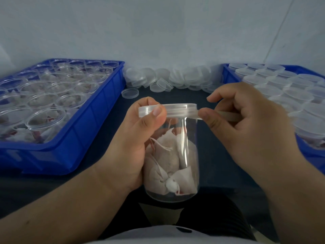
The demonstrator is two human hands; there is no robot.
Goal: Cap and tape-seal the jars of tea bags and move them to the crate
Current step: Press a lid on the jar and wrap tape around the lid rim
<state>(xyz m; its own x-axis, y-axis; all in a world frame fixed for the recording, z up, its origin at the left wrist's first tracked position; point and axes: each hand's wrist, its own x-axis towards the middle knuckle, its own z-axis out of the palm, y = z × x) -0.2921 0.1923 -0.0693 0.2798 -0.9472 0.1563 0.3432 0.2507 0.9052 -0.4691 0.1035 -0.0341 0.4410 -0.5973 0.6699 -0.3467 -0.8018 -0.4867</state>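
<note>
While the left hand (139, 138) is gripping a clear jar (186, 155) upright above the near edge of the dark desk (221, 155), its thumb is pressing on the side of the lid (177, 110) that is sitting on the jar's mouth. Inside the jar, tea bags (167, 166) with white strings are lying in a heap. The right hand (249, 127) is pinching a pale strip of tape (228, 116) just right of the lid, and the strip's other end is touching the lid's rim. The thumb is sitting under the strip and the forefinger is curling above it. Both hands are thus clamped on something, one on the jar and one on the tape, and they are standing apart on either side of the lid.

On the left, a blue crate (79, 138) is holding rows of open jars (42, 101) with tea bags in them. On the right, a second blue crate (229, 74) is holding capped jars (281, 81). Between the two, a pile of loose lids (167, 78) is lying at the back of the desk against the wall (158, 32), and one single lid (130, 93) is lying just in front of it.
</note>
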